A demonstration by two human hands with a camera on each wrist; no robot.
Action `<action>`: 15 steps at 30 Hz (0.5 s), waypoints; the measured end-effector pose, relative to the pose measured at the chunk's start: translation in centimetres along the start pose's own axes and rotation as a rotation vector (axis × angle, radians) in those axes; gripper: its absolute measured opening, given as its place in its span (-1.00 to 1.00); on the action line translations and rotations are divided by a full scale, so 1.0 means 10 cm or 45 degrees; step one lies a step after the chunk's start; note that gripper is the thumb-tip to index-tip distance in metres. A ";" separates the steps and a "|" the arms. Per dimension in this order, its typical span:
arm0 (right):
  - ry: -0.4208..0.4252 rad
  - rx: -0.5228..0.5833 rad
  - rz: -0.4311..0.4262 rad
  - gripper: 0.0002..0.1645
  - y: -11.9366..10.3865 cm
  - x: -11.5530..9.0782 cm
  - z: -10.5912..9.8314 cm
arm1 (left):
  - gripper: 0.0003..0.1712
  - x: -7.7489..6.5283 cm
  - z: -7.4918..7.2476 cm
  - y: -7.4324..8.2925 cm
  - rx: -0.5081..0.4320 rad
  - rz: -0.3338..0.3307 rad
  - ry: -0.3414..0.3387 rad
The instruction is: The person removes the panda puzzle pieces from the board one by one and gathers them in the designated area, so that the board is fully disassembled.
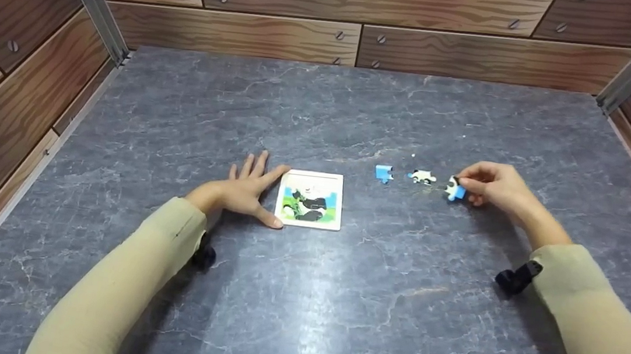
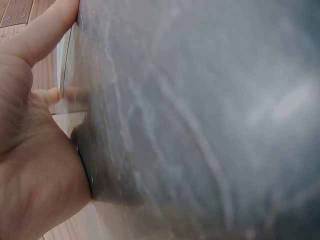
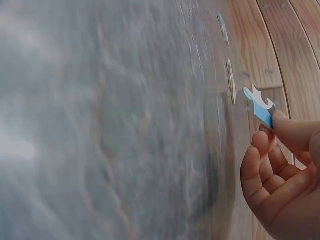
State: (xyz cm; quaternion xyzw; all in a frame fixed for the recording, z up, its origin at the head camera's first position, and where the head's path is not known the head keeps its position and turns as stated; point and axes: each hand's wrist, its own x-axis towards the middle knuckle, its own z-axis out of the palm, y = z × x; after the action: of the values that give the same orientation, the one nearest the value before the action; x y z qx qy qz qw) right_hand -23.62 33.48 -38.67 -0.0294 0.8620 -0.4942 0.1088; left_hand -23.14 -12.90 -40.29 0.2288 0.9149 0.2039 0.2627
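On the gray marbled tabletop point(image 1: 407, 304), my left hand point(image 1: 240, 191) spreads flat, thumb and index touching the panda puzzle board's point(image 1: 310, 224) left corners. My right hand point(image 1: 499, 189) pinches a blue-and-white puzzle piece point(image 1: 454, 190); black-and-white piece point(image 1: 423, 177) and blue piece point(image 1: 383, 172) lie between it and board.

Puzzle tray point(image 1: 310, 225) on table point(image 1: 396, 303), left of three puzzle pieces point(image 1: 423, 178)

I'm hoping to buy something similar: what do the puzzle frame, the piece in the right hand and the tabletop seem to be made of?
Puzzle frame: possibly wood or board, smooth; it looks pale, plain and straight-edged.
Held piece: perhaps thin wood or card, smooth; its flat face looks printed.
Tabletop: laminate or stone, seemingly polished; it shows pale veins and glare.
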 end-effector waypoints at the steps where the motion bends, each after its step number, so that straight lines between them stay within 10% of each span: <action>1: 0.002 -0.016 0.010 -0.62 0.01 0.01 -0.02 | 0.30 0.00 0.00 0.00 0.001 0.002 0.001; 15: -0.021 -0.162 0.107 -0.66 0.05 0.18 -0.20 | 0.30 0.02 0.00 -0.02 -0.024 -0.002 -0.004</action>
State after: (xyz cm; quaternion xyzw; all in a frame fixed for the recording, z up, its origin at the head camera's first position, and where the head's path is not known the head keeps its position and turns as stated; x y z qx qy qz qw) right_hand -25.77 35.13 -38.42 -0.0043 0.8913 -0.4331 0.1345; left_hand -23.31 -12.98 -40.48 0.2260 0.9126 0.2120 0.2666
